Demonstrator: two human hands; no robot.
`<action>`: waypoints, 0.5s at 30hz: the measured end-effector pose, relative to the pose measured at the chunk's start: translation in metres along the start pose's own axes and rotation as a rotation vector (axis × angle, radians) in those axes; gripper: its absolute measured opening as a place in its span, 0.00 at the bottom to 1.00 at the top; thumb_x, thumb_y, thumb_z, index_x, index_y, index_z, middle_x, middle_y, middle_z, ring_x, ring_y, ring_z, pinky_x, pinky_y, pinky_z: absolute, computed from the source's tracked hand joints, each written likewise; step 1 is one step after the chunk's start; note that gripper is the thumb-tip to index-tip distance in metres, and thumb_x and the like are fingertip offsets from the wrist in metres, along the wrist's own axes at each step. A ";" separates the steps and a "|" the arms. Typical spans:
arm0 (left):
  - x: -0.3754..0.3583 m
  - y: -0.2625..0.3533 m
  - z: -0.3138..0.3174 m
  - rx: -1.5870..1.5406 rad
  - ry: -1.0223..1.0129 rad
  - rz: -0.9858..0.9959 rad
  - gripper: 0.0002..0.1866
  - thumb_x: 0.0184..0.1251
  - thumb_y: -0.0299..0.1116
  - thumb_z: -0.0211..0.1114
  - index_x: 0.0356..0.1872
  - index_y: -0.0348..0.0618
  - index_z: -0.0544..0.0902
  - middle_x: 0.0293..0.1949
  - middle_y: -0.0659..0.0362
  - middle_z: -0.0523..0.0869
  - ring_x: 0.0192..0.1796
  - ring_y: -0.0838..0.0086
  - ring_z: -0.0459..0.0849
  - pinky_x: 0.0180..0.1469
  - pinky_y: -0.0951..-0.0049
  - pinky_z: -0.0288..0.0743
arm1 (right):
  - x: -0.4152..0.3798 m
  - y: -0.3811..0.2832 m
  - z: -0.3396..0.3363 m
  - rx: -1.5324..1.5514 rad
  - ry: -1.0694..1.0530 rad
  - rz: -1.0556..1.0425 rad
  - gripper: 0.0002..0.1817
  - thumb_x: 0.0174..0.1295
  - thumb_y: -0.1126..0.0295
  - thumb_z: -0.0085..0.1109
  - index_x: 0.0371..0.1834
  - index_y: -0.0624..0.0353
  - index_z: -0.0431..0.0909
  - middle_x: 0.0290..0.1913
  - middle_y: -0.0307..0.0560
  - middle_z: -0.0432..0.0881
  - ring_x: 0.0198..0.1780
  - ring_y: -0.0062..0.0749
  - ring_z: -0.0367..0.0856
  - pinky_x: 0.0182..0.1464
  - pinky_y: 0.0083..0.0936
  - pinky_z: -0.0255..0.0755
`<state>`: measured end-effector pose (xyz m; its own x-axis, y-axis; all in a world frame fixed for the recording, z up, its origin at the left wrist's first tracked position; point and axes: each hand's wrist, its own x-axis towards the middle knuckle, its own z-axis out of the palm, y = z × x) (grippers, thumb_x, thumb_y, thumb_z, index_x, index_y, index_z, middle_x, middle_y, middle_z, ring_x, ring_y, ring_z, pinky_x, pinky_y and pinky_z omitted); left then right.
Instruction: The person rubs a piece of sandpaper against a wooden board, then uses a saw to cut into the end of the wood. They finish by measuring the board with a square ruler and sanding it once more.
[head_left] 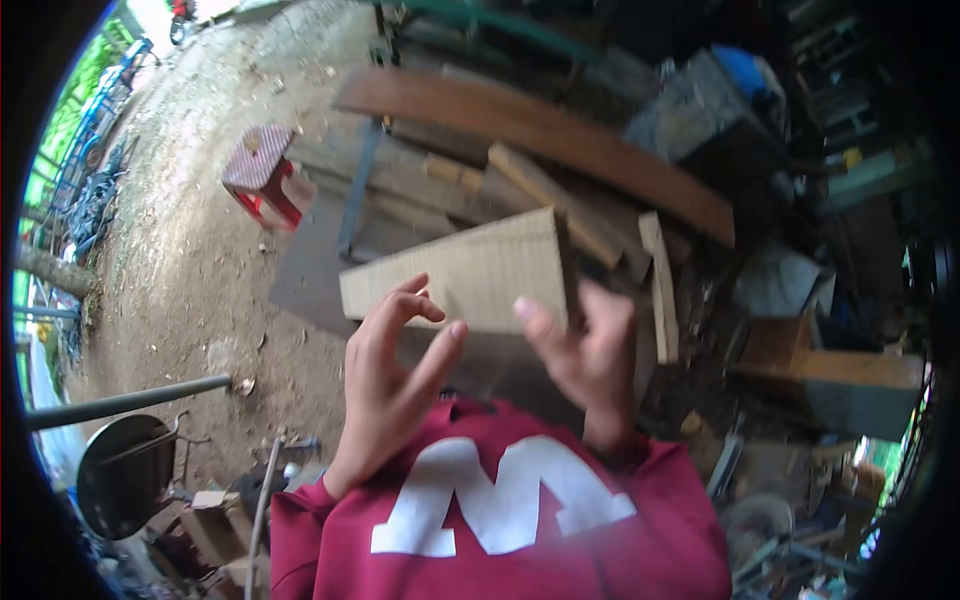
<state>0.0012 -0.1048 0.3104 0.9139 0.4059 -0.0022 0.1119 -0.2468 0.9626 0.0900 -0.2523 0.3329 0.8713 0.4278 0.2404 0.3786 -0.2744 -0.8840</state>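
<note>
A pale, tapered wooden board (470, 265) lies tilted in front of my chest, its wide end to the right. My right hand (590, 345) grips that wide end, thumb on the near face and fingers behind the edge. Over the board's lower left part is my left hand (400, 345), its thumb and fingers apart and curved, with nothing between them. Whether its fingertips touch the board is unclear.
Beyond the board, a workbench (310, 265) carries a long curved brown plank (520, 125), several wood strips and a thin metal bar (358, 190). A red stool (258, 165) stands at the left. Scrap wood and a grey box (700, 110) are to the right.
</note>
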 end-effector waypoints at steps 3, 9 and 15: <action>0.002 0.037 -0.008 -0.014 -0.044 0.149 0.34 0.49 0.42 0.68 0.52 0.32 0.66 0.48 0.37 0.74 0.56 0.51 0.71 0.53 0.63 0.67 | 0.009 -0.033 0.002 -0.242 -0.235 -0.204 0.18 0.49 0.62 0.62 0.21 0.67 0.69 0.25 0.59 0.74 0.25 0.50 0.76 0.26 0.38 0.69; 0.015 0.050 -0.013 0.130 0.315 0.189 0.26 0.48 0.37 0.69 0.47 0.34 0.73 0.39 0.47 0.80 0.41 0.58 0.81 0.44 0.68 0.73 | 0.006 -0.032 0.032 0.146 -0.539 -0.421 0.20 0.53 0.76 0.53 0.51 0.70 0.68 0.54 0.70 0.64 0.58 0.60 0.63 0.58 0.36 0.62; 0.016 0.012 -0.029 0.201 0.579 0.540 0.14 0.48 0.29 0.68 0.35 0.33 0.79 0.36 0.50 0.82 0.38 0.64 0.82 0.41 0.73 0.73 | 0.017 0.093 0.025 -0.033 -0.279 -0.105 0.15 0.53 0.75 0.53 0.45 0.63 0.75 0.51 0.59 0.72 0.60 0.49 0.64 0.62 0.35 0.56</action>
<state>0.0063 -0.0759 0.3297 0.5214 0.5624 0.6418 -0.1684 -0.6695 0.7235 0.1324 -0.2491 0.2450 0.7091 0.6742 0.2066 0.4766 -0.2422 -0.8451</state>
